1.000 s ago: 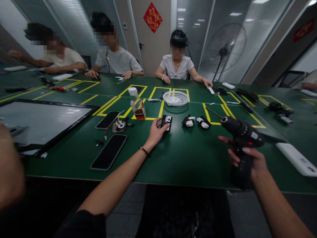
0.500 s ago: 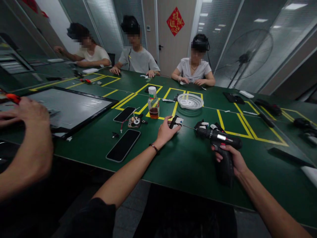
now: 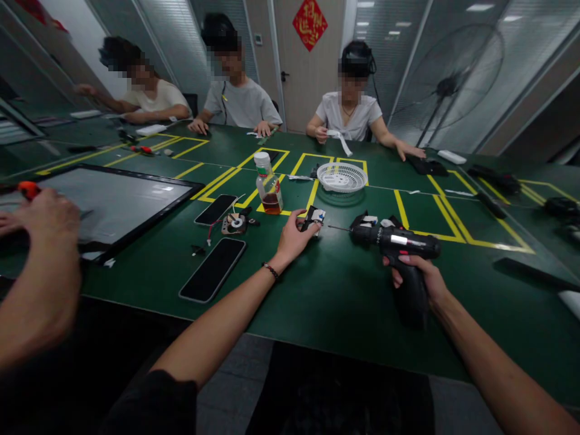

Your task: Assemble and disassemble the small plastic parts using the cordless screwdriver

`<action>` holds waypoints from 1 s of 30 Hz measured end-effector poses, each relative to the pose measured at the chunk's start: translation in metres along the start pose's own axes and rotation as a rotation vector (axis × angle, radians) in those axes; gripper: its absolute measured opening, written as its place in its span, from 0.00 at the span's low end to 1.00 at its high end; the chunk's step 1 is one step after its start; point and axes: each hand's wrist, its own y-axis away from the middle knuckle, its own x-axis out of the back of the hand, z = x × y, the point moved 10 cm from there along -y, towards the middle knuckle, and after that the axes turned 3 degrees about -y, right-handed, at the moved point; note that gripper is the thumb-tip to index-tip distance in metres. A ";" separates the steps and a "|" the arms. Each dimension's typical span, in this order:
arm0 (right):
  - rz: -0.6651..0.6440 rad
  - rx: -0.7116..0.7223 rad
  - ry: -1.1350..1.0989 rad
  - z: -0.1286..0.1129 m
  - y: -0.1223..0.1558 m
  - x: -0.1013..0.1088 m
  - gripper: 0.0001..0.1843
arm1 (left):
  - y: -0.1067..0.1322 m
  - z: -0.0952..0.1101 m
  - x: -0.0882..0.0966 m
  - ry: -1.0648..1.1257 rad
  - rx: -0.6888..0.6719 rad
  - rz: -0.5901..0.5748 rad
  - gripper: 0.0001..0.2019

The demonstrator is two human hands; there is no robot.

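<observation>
My left hand [image 3: 293, 237] reaches out over the green table [image 3: 344, 290] and pinches a small black part with a white and blue label [image 3: 313, 219]. My right hand [image 3: 419, 277] is wrapped round the grip of a black cordless electric screwdriver [image 3: 399, 254], held level. Its thin bit points left towards the small part and stops a little short of it. Two similar small black parts [image 3: 374, 220] lie just behind the screwdriver.
Two dark phones [image 3: 212, 269] and a small opened device with wires [image 3: 234, 224] lie to the left. A bottle of brown liquid [image 3: 268, 191] and a white basket [image 3: 341, 177] stand behind. A large screen panel [image 3: 113, 199] lies far left under a co-worker's hand [image 3: 48, 212]. Three people sit opposite.
My right hand has brought the screwdriver down and leftwards, its bit now aimed at the part. My left hand stays on the small black part. The camera view has shifted.
</observation>
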 end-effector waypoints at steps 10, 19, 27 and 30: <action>-0.067 0.050 -0.010 -0.005 0.002 -0.005 0.13 | 0.006 0.011 0.001 -0.079 -0.044 0.019 0.34; -0.034 0.037 -0.030 -0.008 0.005 -0.007 0.12 | 0.010 0.023 0.006 -0.118 -0.051 0.020 0.31; -0.042 0.033 -0.005 -0.007 0.004 -0.005 0.12 | 0.012 0.025 0.005 -0.129 -0.046 0.017 0.30; -0.029 0.035 0.023 -0.008 0.004 -0.006 0.13 | 0.013 0.027 0.006 -0.172 -0.049 0.019 0.31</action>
